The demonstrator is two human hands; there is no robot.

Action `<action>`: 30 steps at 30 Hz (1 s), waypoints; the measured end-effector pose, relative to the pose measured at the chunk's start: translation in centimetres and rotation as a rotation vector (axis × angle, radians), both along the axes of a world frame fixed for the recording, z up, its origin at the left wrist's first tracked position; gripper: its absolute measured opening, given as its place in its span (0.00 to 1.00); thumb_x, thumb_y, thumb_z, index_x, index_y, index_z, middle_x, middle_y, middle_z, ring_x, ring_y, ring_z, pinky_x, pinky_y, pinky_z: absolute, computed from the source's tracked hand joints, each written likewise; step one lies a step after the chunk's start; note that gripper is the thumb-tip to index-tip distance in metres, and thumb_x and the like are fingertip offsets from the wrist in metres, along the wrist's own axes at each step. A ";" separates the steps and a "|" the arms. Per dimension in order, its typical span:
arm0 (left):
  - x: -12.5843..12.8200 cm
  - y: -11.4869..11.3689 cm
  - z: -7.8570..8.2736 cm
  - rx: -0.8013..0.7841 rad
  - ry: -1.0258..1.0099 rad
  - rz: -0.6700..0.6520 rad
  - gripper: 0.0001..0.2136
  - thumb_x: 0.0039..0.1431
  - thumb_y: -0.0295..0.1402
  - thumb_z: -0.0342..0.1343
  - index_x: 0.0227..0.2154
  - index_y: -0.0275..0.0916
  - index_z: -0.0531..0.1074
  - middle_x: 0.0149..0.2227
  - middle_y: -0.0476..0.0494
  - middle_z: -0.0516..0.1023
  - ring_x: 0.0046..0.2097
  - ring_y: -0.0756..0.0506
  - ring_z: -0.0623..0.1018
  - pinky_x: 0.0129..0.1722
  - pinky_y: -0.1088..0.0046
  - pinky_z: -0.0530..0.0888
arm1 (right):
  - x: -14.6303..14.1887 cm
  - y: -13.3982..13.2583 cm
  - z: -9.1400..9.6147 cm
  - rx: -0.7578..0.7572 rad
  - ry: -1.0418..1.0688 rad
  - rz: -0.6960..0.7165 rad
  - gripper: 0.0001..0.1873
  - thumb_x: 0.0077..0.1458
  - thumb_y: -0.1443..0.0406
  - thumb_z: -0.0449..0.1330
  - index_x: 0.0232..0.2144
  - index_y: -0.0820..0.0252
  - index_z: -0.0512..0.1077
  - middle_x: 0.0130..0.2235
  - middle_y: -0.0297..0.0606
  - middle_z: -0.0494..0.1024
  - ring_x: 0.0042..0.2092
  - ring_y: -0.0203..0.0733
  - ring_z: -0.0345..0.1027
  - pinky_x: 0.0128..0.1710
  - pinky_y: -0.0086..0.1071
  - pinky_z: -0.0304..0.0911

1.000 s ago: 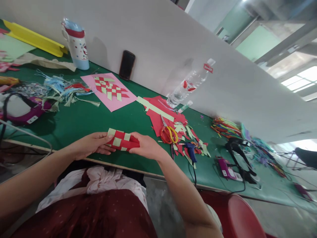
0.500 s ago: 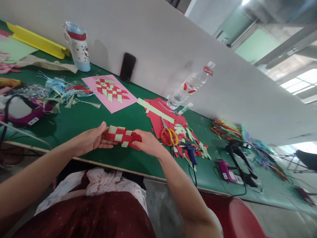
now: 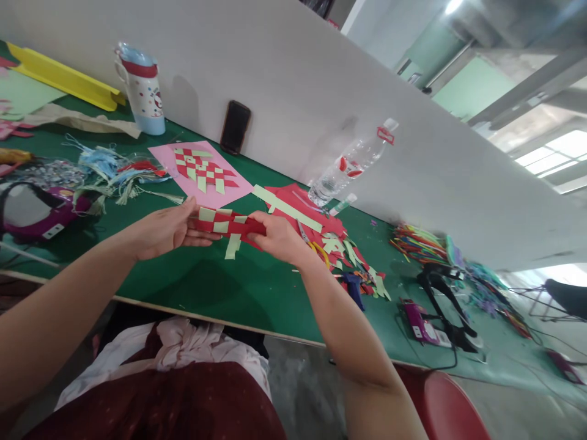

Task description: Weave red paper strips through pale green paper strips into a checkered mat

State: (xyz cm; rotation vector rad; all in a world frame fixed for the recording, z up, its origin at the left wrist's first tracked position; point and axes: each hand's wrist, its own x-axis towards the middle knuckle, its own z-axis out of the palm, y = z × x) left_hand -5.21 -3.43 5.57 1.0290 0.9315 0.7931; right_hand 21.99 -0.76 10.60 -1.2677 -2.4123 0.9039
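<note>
Mine: left hand [image 3: 160,231] and right hand [image 3: 277,238] closed on both ends of red-green paper weave [image 3: 224,223] | weave now lifted higher above bench [image 3: 206,290] | loose green strip [image 3: 232,246] now sticking down from it

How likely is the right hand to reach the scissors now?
Likely yes: the scissors lie right beside the right hand, nothing between them, though it must first release the woven paper.

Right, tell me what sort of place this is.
Most likely a craft workroom. The long green-topped table holds a woven red and pale green paper strip, a finished-looking weave on a pink sheet, cut paper scraps and a hot glue gun.
</note>
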 end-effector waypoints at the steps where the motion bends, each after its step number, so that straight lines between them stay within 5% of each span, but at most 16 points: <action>1: 0.0 0.4 0.2 0.001 -0.003 -0.002 0.32 0.74 0.59 0.41 0.62 0.38 0.71 0.60 0.37 0.82 0.58 0.37 0.83 0.57 0.61 0.79 | 0.0 0.5 0.2 0.000 -0.002 0.006 0.09 0.57 0.68 0.58 0.41 0.56 0.74 0.35 0.31 0.78 0.36 0.42 0.72 0.37 0.31 0.62; 8: 0.1 2.9 0.9 0.001 -0.019 0.007 0.30 0.77 0.53 0.40 0.68 0.37 0.62 0.58 0.38 0.83 0.52 0.40 0.86 0.51 0.64 0.81 | -0.4 4.4 1.4 -0.003 0.028 0.061 0.13 0.56 0.69 0.60 0.44 0.59 0.76 0.45 0.36 0.82 0.45 0.45 0.75 0.45 0.34 0.67; 15: 0.8 4.4 1.8 0.075 -0.020 0.060 0.29 0.77 0.51 0.41 0.66 0.32 0.65 0.56 0.38 0.84 0.53 0.40 0.85 0.54 0.62 0.80 | -0.8 6.5 2.3 0.036 0.048 0.060 0.13 0.57 0.70 0.60 0.45 0.59 0.76 0.45 0.37 0.81 0.47 0.46 0.74 0.47 0.36 0.67; 20: 0.7 4.2 2.2 0.209 0.037 0.127 0.32 0.76 0.56 0.40 0.65 0.33 0.66 0.58 0.36 0.83 0.58 0.38 0.82 0.55 0.60 0.78 | -0.7 5.6 2.4 0.236 -0.016 0.033 0.09 0.63 0.69 0.59 0.44 0.58 0.76 0.42 0.36 0.81 0.43 0.44 0.73 0.44 0.35 0.66; 24: 0.0 1.2 0.0 0.326 0.171 0.165 0.36 0.70 0.65 0.42 0.63 0.41 0.68 0.60 0.37 0.82 0.60 0.36 0.80 0.58 0.60 0.77 | -0.4 2.0 -1.2 0.509 -0.184 0.142 0.15 0.67 0.72 0.54 0.48 0.57 0.77 0.48 0.43 0.82 0.50 0.47 0.73 0.52 0.39 0.65; 30: -1.3 -4.5 -4.6 0.407 0.485 0.000 0.28 0.61 0.63 0.59 0.53 0.49 0.80 0.61 0.41 0.81 0.63 0.30 0.77 0.64 0.55 0.72 | 0.3 -4.7 -8.5 0.511 -0.234 0.201 0.17 0.72 0.71 0.51 0.46 0.55 0.80 0.47 0.44 0.84 0.48 0.47 0.74 0.53 0.42 0.64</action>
